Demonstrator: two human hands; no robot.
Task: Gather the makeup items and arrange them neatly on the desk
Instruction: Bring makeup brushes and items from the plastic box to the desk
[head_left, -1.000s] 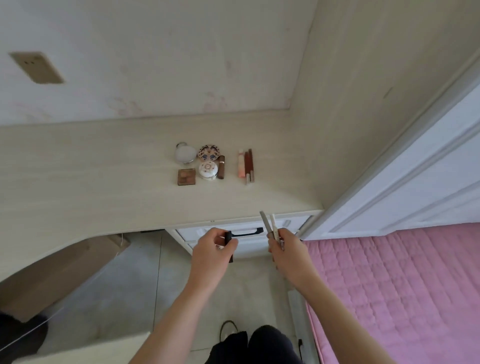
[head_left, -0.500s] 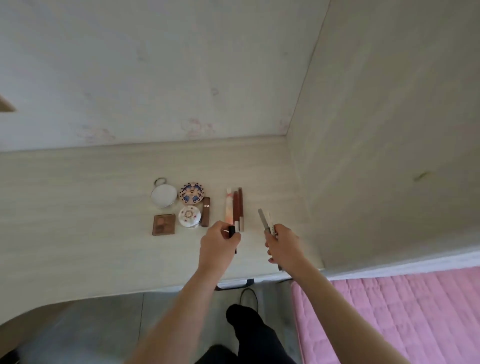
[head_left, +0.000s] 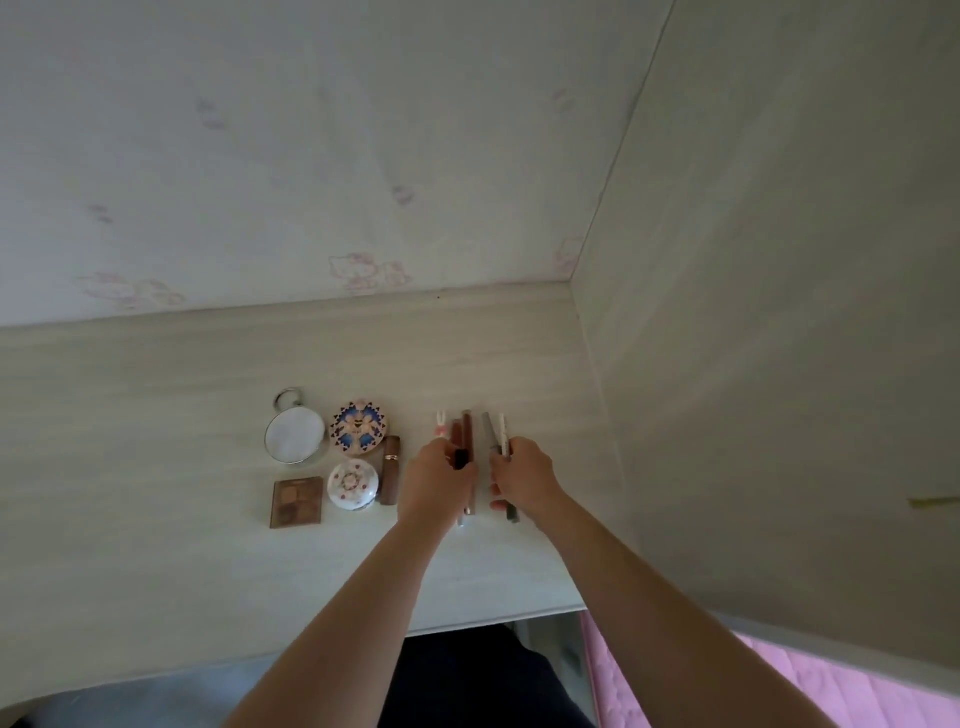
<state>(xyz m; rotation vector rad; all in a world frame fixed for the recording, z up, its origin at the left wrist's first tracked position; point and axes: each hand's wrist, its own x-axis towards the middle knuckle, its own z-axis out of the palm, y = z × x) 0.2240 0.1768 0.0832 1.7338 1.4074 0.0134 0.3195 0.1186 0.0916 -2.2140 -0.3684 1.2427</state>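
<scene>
Both hands work over the pale counter (head_left: 156, 519), right of a tidy group: a round mirror (head_left: 294, 434), a patterned compact (head_left: 359, 427), a white floral compact (head_left: 352, 485), a square brown palette (head_left: 296, 502) and a brown lipstick tube (head_left: 390, 470). The left hand (head_left: 434, 480) has its fingers curled round a small black-capped tube (head_left: 460, 459), held above the row of slim lip sticks (head_left: 467, 436) lying side by side on the counter; whether it touches them cannot be told. The right hand (head_left: 524, 478) pinches a grey pencil (head_left: 489, 431) and a white pen-like stick (head_left: 503, 430) together, their far ends pointing away and a dark near end showing below the palm, just right of the row. These sticks look light, stiff and smooth, so they would likely roll or slip; a hold near the middle, as here, seems best, with each laid down parallel to its neighbours. The compacts and mirror look more fragile and are better lifted by their rims. A pink bed (head_left: 779, 680) shows at the near right.
</scene>
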